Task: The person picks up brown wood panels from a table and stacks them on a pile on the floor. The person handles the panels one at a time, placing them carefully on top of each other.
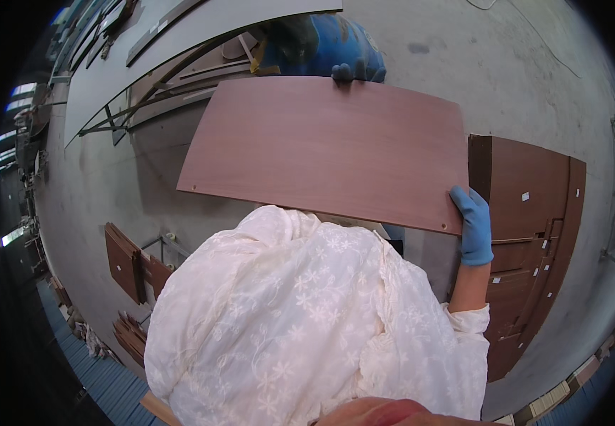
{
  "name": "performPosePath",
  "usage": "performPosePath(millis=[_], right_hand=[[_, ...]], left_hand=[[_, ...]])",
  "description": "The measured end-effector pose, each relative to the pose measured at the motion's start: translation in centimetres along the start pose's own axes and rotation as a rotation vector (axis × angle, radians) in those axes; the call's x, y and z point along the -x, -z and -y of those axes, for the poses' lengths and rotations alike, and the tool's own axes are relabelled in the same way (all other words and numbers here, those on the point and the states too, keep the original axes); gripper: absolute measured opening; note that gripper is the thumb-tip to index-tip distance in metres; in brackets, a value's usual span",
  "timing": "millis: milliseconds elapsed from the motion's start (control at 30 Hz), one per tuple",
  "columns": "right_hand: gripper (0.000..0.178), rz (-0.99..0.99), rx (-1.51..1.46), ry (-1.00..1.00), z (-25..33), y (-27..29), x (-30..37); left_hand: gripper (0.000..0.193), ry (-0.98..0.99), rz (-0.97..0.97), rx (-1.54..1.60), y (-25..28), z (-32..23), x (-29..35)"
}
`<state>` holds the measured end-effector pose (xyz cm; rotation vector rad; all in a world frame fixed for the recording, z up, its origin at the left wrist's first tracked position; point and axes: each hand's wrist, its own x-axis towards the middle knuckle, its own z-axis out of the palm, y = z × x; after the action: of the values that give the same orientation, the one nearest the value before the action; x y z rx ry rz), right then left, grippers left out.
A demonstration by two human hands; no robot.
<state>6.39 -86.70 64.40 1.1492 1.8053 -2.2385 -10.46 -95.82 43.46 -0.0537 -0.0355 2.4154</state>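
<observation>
A large reddish-brown wooden board (321, 145) is held up in front of me, with a small hole near each of its two near corners. My right hand (475, 231), in a light blue glove, is closed on the board's right edge near its near corner, the thumb resting on the upper face. At the far edge, the dark gloved fingers of my left hand (358, 71) curl round the board. The left forearm and palm are hidden beneath it. The board's near edge lies close to my white flowered sleeve (279, 220).
Beyond the board stands a rounded blue object (353, 39), partly covered. A long pale table (201, 53) on a metal frame is at the far left. Stacked brown panels with small white labels (527, 192) lie on the floor at right; more brown boards (126, 263) stand at left.
</observation>
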Motion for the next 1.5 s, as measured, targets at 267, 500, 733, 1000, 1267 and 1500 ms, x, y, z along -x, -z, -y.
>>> performPosePath(millis=[267, 500, 733, 1000, 1267, 1500], right_hand=[[0.068, -0.04, 0.511, 0.21, 1.2, -1.8, -6.2], [0.1, -0.053, 1.333, 0.567, 3.0, -1.4, -15.0], [0.102, 0.025, 1.088, 0.88, 9.7, -7.4, -20.4], [0.093, 0.276, 0.89, 1.224, 19.9, -13.4, -22.3], [0.074, 0.756, 0.899, 1.287, 20.0, -6.3, -21.0], [0.079, 0.318, 1.082, 0.939, 20.4, 5.0, -20.6]], left_hand=[[0.061, 0.113, -0.306, -0.167, 0.4, -3.0, -5.0], [0.062, 0.233, -0.526, -0.34, 1.6, -0.5, -10.2], [0.062, 0.258, -0.688, -0.465, 1.0, 2.3, -16.1], [0.062, 0.235, -0.777, -0.467, 0.6, 2.9, -21.3], [0.062, 0.282, -0.792, -0.474, 0.9, -0.4, -26.1], [0.062, 0.316, -0.8, -0.536, 0.4, -3.2, -31.9]])
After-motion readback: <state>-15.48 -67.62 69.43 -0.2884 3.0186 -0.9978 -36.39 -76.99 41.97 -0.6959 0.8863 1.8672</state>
